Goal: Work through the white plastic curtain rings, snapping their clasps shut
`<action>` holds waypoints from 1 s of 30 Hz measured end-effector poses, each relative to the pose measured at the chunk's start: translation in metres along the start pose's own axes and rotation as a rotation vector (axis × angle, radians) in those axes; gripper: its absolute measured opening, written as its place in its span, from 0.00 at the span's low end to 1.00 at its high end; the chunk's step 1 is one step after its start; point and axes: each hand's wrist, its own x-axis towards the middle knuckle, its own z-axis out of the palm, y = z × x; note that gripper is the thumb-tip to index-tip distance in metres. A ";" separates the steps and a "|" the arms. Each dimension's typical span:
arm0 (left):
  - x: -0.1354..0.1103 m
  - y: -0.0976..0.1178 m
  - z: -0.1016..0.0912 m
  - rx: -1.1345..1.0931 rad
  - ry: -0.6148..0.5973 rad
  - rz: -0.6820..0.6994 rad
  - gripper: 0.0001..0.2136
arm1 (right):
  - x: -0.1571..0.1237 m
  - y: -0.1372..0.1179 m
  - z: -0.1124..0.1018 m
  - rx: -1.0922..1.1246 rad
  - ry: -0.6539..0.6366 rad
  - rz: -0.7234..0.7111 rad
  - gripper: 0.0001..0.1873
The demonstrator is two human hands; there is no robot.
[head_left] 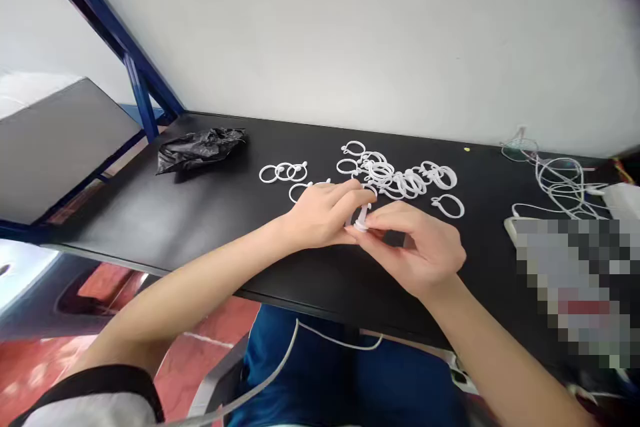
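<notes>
My left hand (325, 213) and my right hand (417, 247) meet over the black table (150, 213), fingers pinched together on a small white plastic ring (361, 219) held between them. Just beyond my hands lies a pile of several white plastic rings (400, 179). A short row of linked white rings (283, 172) lies to the left of the pile. One single ring (449, 205) sits apart at the pile's right.
A crumpled black plastic bag (197, 148) lies at the table's back left. White cables (560, 180) coil at the back right, next to a white device (623, 200). A blue metal frame (135, 80) rises at the left. A white wall runs behind the table.
</notes>
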 end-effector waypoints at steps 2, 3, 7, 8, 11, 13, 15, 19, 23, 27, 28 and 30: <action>0.000 -0.001 -0.001 -0.013 0.000 0.000 0.21 | 0.000 -0.001 0.001 0.004 -0.007 -0.001 0.12; 0.000 -0.002 -0.001 -0.017 0.004 0.001 0.21 | 0.000 -0.001 0.001 0.006 -0.011 0.001 0.12; 0.002 -0.002 -0.003 -0.017 0.059 0.005 0.20 | 0.001 -0.003 -0.001 0.016 -0.029 0.016 0.12; 0.003 -0.002 -0.003 -0.014 0.070 0.013 0.20 | 0.001 -0.004 -0.001 0.013 -0.033 0.022 0.12; 0.004 -0.002 -0.003 0.001 0.064 0.035 0.20 | 0.000 -0.004 -0.002 -0.010 -0.027 0.027 0.12; 0.004 -0.003 -0.003 0.010 0.048 0.041 0.20 | -0.001 -0.003 -0.001 -0.025 -0.019 0.031 0.12; 0.003 -0.003 -0.004 0.019 0.038 0.042 0.20 | -0.002 -0.003 -0.001 -0.030 -0.014 0.045 0.12; 0.003 -0.002 -0.006 0.044 0.015 0.057 0.21 | -0.002 -0.002 0.000 -0.036 -0.024 0.060 0.12; 0.004 0.000 -0.006 0.060 -0.004 0.093 0.20 | 0.000 -0.001 0.001 -0.068 -0.039 0.092 0.15; 0.004 0.003 -0.005 0.005 0.036 0.097 0.12 | 0.001 0.000 0.001 -0.083 -0.068 0.122 0.18; 0.004 0.004 -0.005 -0.023 0.035 0.088 0.11 | 0.001 0.000 0.000 -0.078 -0.084 0.129 0.19; 0.004 0.006 -0.006 -0.134 0.000 0.023 0.08 | 0.001 0.001 -0.002 -0.063 -0.123 0.153 0.20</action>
